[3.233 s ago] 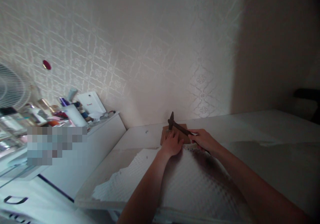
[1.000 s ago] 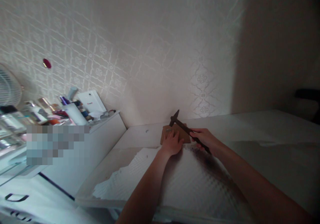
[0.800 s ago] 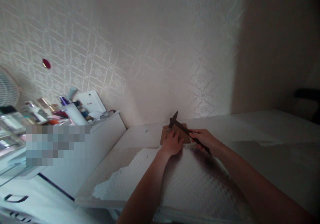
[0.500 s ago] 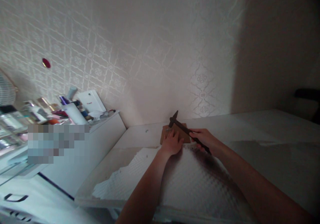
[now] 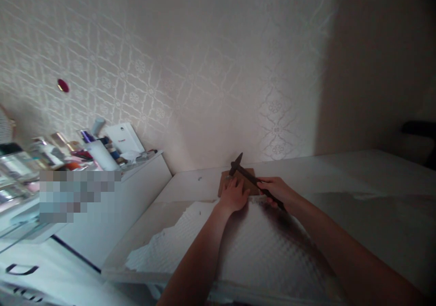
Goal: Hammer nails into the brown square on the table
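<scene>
A small brown wooden block (image 5: 251, 185) lies on the white table (image 5: 340, 178) near the wall. My left hand (image 5: 234, 196) rests on the block's near edge, fingers together and pinching something small at its left end that I cannot make out. My right hand (image 5: 276, 191) is closed round the handle of a dark hammer (image 5: 245, 175). The hammer's head hangs just above the left end of the block, over my left fingers.
A white textured sheet (image 5: 259, 247) covers the table's near part under my forearms. To the left stands a white cabinet (image 5: 129, 188) crowded with bottles and tubes (image 5: 98, 153). A patterned wall (image 5: 204, 78) rises right behind the block.
The hammer head has bobbed slightly up and down over the block's left end. Both hands stay where they were.
</scene>
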